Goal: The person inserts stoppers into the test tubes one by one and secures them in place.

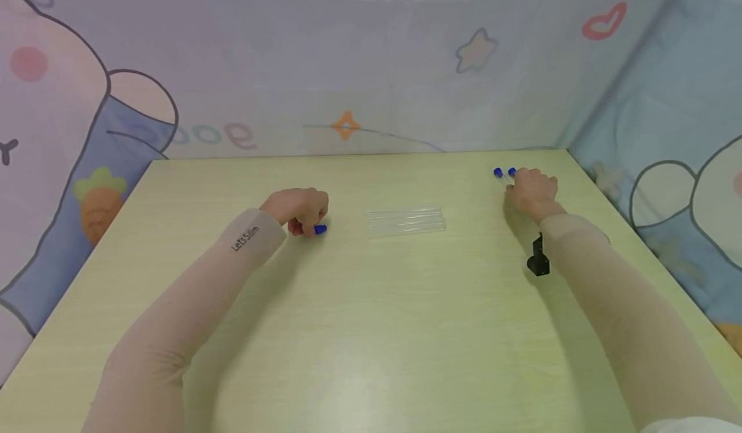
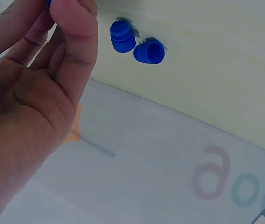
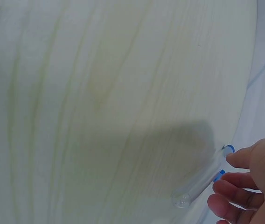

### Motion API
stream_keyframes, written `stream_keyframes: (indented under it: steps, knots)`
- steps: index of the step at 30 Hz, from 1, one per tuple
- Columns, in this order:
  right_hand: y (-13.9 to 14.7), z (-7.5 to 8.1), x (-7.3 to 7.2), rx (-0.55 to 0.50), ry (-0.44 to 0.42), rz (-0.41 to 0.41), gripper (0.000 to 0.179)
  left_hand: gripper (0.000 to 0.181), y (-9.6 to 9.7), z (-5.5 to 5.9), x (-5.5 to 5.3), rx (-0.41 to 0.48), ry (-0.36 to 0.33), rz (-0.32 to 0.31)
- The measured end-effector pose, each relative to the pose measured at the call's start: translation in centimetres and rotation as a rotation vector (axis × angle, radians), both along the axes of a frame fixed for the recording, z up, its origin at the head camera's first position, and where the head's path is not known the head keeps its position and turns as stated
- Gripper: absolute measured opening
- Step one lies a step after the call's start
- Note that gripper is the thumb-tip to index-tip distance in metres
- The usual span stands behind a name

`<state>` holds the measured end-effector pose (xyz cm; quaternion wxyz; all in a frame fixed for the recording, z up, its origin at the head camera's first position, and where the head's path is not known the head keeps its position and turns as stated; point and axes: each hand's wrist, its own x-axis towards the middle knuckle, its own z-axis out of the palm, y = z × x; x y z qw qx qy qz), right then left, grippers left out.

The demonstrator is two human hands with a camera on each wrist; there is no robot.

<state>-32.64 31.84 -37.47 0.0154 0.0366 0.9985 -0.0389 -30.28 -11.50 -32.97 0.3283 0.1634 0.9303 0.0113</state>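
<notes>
My left hand [image 1: 301, 206] is low over the table, left of the middle, with thumb and fingers bent together around a blue cap [image 1: 320, 229]. Only a sliver of this cap shows at the top of the left wrist view. Two more caps lie near that hand, one blue cap [image 2: 122, 36] on its side and another blue cap [image 2: 149, 52] with its hollow end showing. At the back right, my right hand [image 1: 533, 191] is beside two blue-capped clear test tubes [image 3: 200, 182] lying on the table. Its thumb and fingers are apart, close to the caps.
Several clear tubes [image 1: 406, 221] lie side by side at mid-table, between the hands. The pale wooden table [image 1: 371, 330] ends at a printed cloth [image 1: 394, 66] at the back. A black camera mount [image 1: 538, 259] hangs off the right wrist.
</notes>
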Motion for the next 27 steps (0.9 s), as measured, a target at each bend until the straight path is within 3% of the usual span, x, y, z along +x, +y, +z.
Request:
stream_keyframes:
  steps: [9, 17, 22, 27]
  knots:
    - [-0.4, 0.3, -0.4, -0.017, 0.067, 0.022, 0.034, 0.038, -0.1, 0.0, 0.0, 0.011, 0.007, -0.004]
    - [-2.3, 1.5, -0.2, -0.084, 0.156, 0.081, 0.038, 0.036, -0.1, -0.1, 0.2, 0.013, 0.017, 0.007]
    - [-3.8, 1.9, 0.0, -0.115, 0.154, 0.134, 0.03, 0.037, 0.0, -0.1, 0.2, 0.01, 0.018, 0.009]
    - [-5.2, 2.0, -0.3, -0.136, 0.133, 0.203, 0.034, 0.042, -0.1, 0.0, 0.2, 0.016, 0.014, 0.011]
